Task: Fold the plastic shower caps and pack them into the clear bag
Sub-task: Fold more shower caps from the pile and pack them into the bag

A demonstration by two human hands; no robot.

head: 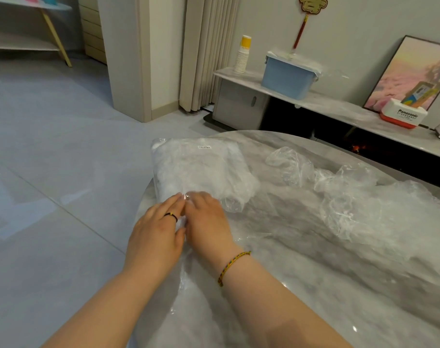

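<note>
Clear bag (198, 169): lies flat at the table's (289, 272) left rim, about 11 o'clock from the hands. It is packed with white folded plastic and has a small white label near its far edge. Its near end runs under both hands.

Left hand (156, 234): palm down on the bag's near end, fingers straight and together, pressing rather than gripping. Black ring (171, 216) on one finger.

Right hand (206, 222): just beside the left, index sides touching, palm down on the same end with its fingers laid forward over the film. No finger is seen wrapped round anything; the fingertips sit under glare, so a pinch cannot be ruled out. Woven bracelet (232, 266) at the wrist.

Loose shower caps (364, 209): crumpled clear heap at 3 o'clock from the bag, well apart from the hands, unfolded.

Beyond, at 1 o'clock: low console shelf (239, 75) carrying a stack of paper cups (241, 59), a blue tub (286, 79), a white and red Panasonic box (399, 116) and a leaning framed picture (415, 71). Curtain (208, 46) at 12 o'clock.
</note>
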